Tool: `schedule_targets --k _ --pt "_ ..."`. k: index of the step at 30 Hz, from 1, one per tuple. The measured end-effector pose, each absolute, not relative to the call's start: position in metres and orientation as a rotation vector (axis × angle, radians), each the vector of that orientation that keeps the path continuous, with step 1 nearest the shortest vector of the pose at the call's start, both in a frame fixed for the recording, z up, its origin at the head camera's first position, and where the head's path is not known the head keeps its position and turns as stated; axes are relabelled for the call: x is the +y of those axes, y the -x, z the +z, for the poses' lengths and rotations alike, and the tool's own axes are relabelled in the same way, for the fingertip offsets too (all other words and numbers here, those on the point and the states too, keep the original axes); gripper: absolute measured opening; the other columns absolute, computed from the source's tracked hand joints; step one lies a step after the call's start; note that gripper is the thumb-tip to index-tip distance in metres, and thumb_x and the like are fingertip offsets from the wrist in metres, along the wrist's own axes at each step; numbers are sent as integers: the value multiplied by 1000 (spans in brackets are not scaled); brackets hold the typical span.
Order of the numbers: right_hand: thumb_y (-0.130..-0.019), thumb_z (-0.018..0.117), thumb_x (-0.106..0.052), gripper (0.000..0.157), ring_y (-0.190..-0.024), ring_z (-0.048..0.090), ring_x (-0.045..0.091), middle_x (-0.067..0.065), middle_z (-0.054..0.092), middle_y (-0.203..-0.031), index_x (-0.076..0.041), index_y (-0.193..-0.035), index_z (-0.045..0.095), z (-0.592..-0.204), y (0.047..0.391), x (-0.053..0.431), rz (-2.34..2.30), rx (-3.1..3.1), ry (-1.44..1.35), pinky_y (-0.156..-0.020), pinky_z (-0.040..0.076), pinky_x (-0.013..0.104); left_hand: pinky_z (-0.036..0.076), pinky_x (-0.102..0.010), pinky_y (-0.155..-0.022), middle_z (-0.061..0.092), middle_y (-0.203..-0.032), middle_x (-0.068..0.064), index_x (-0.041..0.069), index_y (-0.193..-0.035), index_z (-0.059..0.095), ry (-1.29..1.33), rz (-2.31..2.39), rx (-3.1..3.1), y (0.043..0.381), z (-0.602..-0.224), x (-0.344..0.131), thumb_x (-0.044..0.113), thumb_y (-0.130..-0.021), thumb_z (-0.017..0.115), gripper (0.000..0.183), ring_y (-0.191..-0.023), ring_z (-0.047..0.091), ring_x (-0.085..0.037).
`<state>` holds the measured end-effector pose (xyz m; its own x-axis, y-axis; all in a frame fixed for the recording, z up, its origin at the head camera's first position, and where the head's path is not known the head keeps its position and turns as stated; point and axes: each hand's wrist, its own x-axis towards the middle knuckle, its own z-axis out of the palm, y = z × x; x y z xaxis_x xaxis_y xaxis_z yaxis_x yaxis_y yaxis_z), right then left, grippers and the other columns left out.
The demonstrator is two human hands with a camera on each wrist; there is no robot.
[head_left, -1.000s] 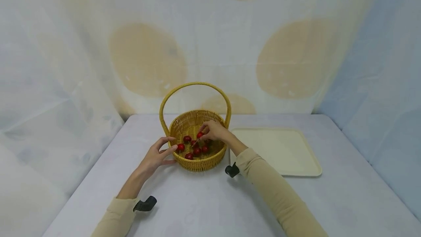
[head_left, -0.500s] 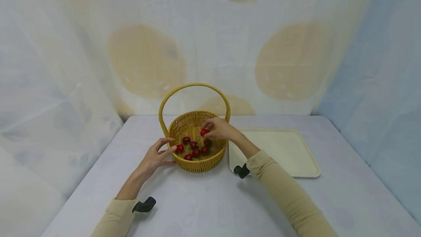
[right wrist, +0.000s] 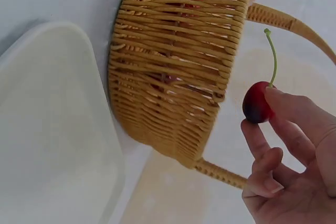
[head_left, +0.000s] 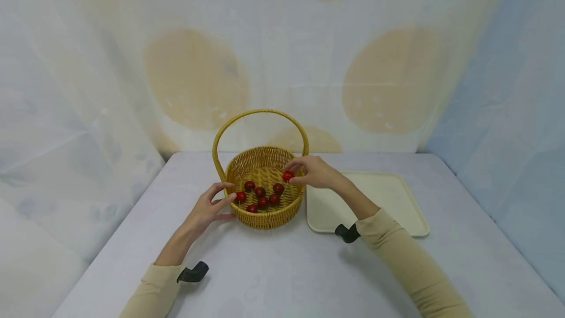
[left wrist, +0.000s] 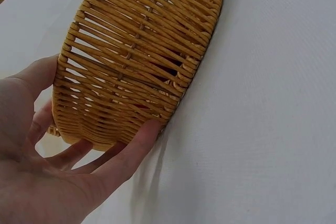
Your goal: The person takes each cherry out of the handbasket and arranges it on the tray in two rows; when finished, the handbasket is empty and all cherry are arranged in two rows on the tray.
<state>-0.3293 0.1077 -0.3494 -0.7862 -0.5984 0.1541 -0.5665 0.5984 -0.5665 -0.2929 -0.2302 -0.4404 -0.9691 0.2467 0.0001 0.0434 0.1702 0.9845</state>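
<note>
A yellow wicker basket (head_left: 265, 221) with a tall arched handle stands on the table, several dark red cherries (head_left: 263, 202) lying inside. My left hand (head_left: 205, 214) holds the basket's left side, thumb at the rim and fingers curved along the outer wall (left wrist: 121, 61). Over the basket's right rim, my right hand (head_left: 321, 173) pinches one cherry (right wrist: 258, 102) between thumb and fingertips. Its green stem (right wrist: 274, 61) points away from the hand in the right wrist view, and the cherry is above the basket floor.
To the right of the basket lies a cream rectangular tray (head_left: 366, 205), its left edge close to the basket. A white cloth covers the table (head_left: 265, 274). Patterned curtains (head_left: 291, 63) hang behind and at both sides.
My right hand has lifted the cherry from among the others and carried it rightward to the basket's right rim. My left hand stays on the basket.
</note>
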Motion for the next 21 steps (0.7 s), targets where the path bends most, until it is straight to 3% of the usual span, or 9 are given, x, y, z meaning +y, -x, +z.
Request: schedule_targets --k 4,7,21 --pt "-89 72 -20 32 -70 50 17 2 71 -112 -12 -120 68 -342 321 118 -935 2777 1045 -62 44 25 58 -53 -87 21 -160 -8 9 -142 40 -278 1906 2280 293 -440 -231 36 -94 65 60 -137 43 -43" --pt "-89 73 -19 31 -62 44 12 2 72 -109 -13 -119 69 -336 314 126 -938 2783 1032 -58 41 23 58 -54 -87 20 -160 -7 10 -142 41 -263 1911 2275 293 -440 -231 36 -94 66 60 -137 42 -42" --pt "-88 73 -17 31 -61 46 14 8 72 -102 -9 -118 69 -346 311 173 -944 2813 923 -53 39 22 58 -54 -87 21 -159 -7 11 -141 41 -260 1917 2272 293 -439 -230 36 -94 66 59 -137 42 -42"
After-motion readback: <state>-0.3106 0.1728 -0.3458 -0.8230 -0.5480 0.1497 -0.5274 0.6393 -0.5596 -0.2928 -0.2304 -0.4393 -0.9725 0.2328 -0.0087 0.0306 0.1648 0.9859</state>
